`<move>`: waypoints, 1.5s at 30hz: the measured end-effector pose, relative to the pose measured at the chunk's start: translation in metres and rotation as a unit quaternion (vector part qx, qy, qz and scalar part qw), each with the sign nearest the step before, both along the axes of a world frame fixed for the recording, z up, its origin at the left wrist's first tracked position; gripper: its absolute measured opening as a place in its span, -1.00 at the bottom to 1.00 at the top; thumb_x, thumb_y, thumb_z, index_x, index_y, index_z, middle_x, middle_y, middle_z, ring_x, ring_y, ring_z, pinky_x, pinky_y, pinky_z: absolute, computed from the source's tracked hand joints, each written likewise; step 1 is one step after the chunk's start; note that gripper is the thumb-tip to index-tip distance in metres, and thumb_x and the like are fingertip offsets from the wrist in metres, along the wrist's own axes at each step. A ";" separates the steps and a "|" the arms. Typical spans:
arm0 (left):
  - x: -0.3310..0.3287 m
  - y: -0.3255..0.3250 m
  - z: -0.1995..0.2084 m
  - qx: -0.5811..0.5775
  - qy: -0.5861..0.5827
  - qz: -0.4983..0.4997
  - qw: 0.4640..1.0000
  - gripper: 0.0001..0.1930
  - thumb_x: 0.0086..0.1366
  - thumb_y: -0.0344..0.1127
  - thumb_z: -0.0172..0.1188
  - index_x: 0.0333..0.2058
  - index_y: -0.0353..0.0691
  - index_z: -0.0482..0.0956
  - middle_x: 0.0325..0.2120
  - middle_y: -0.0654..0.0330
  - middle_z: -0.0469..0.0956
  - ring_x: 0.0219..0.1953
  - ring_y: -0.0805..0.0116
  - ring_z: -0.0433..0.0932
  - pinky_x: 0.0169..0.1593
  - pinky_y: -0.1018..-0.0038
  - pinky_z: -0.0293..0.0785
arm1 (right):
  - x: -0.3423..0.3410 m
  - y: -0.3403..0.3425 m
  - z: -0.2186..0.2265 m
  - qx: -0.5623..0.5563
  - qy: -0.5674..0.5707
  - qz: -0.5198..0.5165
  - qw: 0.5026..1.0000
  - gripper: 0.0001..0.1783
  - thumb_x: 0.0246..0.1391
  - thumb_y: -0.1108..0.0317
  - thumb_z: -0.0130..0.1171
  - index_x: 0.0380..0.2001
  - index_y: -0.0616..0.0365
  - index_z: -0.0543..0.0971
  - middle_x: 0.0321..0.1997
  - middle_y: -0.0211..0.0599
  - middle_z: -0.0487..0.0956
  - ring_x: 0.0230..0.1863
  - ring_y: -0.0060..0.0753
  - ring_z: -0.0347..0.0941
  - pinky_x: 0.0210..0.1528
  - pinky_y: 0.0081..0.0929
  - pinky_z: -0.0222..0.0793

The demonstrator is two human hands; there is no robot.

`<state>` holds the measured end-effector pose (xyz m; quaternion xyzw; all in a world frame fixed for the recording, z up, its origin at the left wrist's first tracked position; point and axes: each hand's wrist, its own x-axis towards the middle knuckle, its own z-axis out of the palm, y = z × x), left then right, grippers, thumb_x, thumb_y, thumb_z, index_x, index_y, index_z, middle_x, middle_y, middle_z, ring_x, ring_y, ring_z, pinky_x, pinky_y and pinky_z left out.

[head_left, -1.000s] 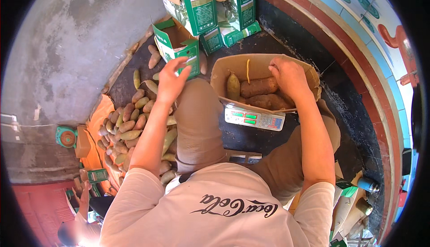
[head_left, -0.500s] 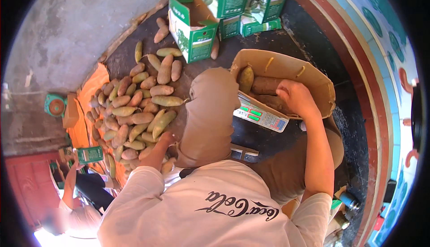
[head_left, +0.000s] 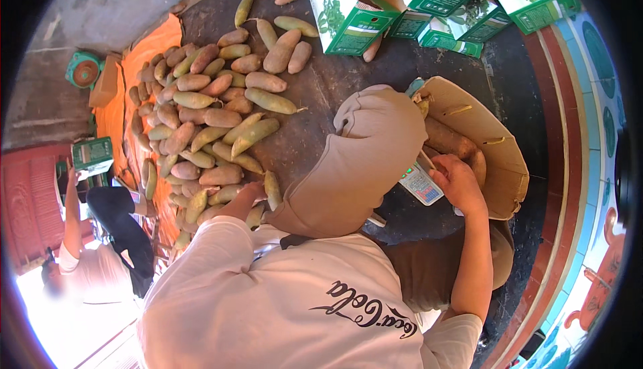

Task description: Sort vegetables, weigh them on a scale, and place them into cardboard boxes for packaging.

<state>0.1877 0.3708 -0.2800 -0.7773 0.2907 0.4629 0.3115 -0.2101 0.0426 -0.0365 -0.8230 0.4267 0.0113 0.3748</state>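
Head view: I see a large heap of elongated reddish-brown and greenish tubers [head_left: 222,117] on the dark floor [head_left: 311,118] and an orange sheet [head_left: 164,34], left of the person's brown-trousered knee [head_left: 362,148]. Left hand [head_left: 250,193] is at the heap's near right edge, one slim green-brown tuber [head_left: 272,191] just beside it. Right hand [head_left: 462,183] is at the near side of an open brown cardboard box [head_left: 499,168]; big reddish-brown tubers [head_left: 447,138] lie inside, just beyond its fingers.

Pose: left arm bent, low, mostly sleeve showing; right forearm comes up from below, wrist bent, fingers curled toward the box's near edge. Left fingers: can't tell whether apart, together or on a tuber. Right fingers: bent, can't tell if clamped on anything.

Hidden: left fingertips blurred among the tubers; knee covers the box's left part and part of the pale digital scale [head_left: 423,187], keypad showing. Green-and-white cartons [head_left: 355,34] cut off at the top edge. Far left, another person [head_left: 94,268], face blurred, an arm raised to a green box [head_left: 92,153].
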 end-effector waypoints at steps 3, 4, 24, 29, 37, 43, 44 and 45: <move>-0.014 -0.011 0.023 0.052 -0.004 -0.104 0.993 -0.26 0.01 -0.03 0.23 0.20 0.06 0.20 0.14 0.18 0.29 0.18 0.11 0.24 0.12 -0.07 0.18 | -0.001 -0.002 -0.004 0.009 -0.006 -0.003 1.000 -0.70 -0.06 0.33 0.20 -0.22 0.22 0.53 -0.35 -0.13 0.50 -0.34 -0.14 0.45 -0.24 -0.30 0.34; -0.014 -0.007 0.024 0.053 -0.003 -0.101 0.993 -0.26 0.01 -0.03 0.23 0.20 0.06 0.20 0.14 0.18 0.29 0.18 0.11 0.24 0.12 -0.07 0.18 | -0.002 -0.003 -0.004 0.019 -0.014 -0.009 1.000 -0.70 -0.06 0.34 0.20 -0.22 0.22 0.53 -0.36 -0.13 0.49 -0.36 -0.15 0.44 -0.25 -0.30 0.34; 0.036 0.049 0.014 -0.030 -0.086 -0.275 0.957 -0.64 0.21 -0.27 0.06 0.01 0.00 0.40 -0.07 0.16 0.43 0.00 0.11 0.44 -0.04 0.27 0.44 | 0.000 -0.004 -0.001 0.016 0.006 0.000 1.000 -0.70 -0.03 0.29 0.17 -0.21 0.20 0.52 -0.26 -0.12 0.51 -0.23 -0.12 0.46 -0.15 -0.30 0.34; 0.037 -0.003 0.054 -0.191 -0.183 -0.167 0.950 -0.67 0.15 -0.22 0.14 -0.09 -0.10 0.38 -0.18 0.07 0.46 -0.08 0.06 0.48 -0.08 0.25 0.45 | -0.004 -0.003 0.000 -0.007 0.031 0.003 1.000 -0.68 -0.01 0.24 0.14 -0.20 0.17 0.53 -0.15 -0.10 0.51 -0.09 -0.04 0.43 -0.04 -0.24 0.32; 0.059 -0.084 0.126 -0.506 -0.292 0.009 0.812 -0.54 0.09 -0.13 0.22 -0.13 -0.31 0.37 -0.23 -0.13 0.46 -0.16 -0.11 0.45 -0.12 0.16 0.37 | -0.025 -0.015 0.014 -0.102 -0.026 -0.011 0.994 -0.72 0.02 0.24 0.12 -0.27 0.22 0.54 -0.28 -0.05 0.54 -0.22 0.01 0.45 -0.15 -0.22 0.35; -0.004 -0.202 0.279 -0.793 -0.132 0.079 0.589 -0.64 0.19 -0.33 0.16 -0.08 -0.38 0.38 -0.28 0.04 0.49 -0.23 0.28 0.48 -0.16 0.40 0.41 | -0.038 -0.027 0.018 -0.135 -0.072 -0.109 0.982 -0.65 0.05 0.17 0.10 -0.16 0.16 0.50 -0.14 -0.04 0.53 -0.12 -0.02 0.45 -0.09 -0.21 0.34; -0.016 -0.215 0.301 -0.815 -0.068 0.100 0.566 -0.67 0.21 -0.36 0.13 -0.08 -0.38 0.38 -0.26 0.09 0.48 -0.20 0.35 0.47 -0.15 0.44 0.42 | -0.035 -0.029 0.020 -0.137 -0.119 -0.137 0.974 -0.64 0.05 0.17 0.11 -0.13 0.15 0.49 -0.12 -0.05 0.52 -0.11 -0.03 0.45 -0.06 -0.24 0.34; -0.029 -0.228 0.317 -0.832 -0.001 0.120 0.541 -0.69 0.23 -0.38 0.09 -0.08 -0.38 0.37 -0.24 0.14 0.48 -0.18 0.42 0.46 -0.15 0.49 0.44 | -0.035 -0.030 0.022 -0.139 -0.121 -0.142 0.973 -0.64 0.05 0.17 0.11 -0.13 0.15 0.49 -0.12 -0.05 0.52 -0.11 -0.03 0.45 -0.06 -0.24 0.34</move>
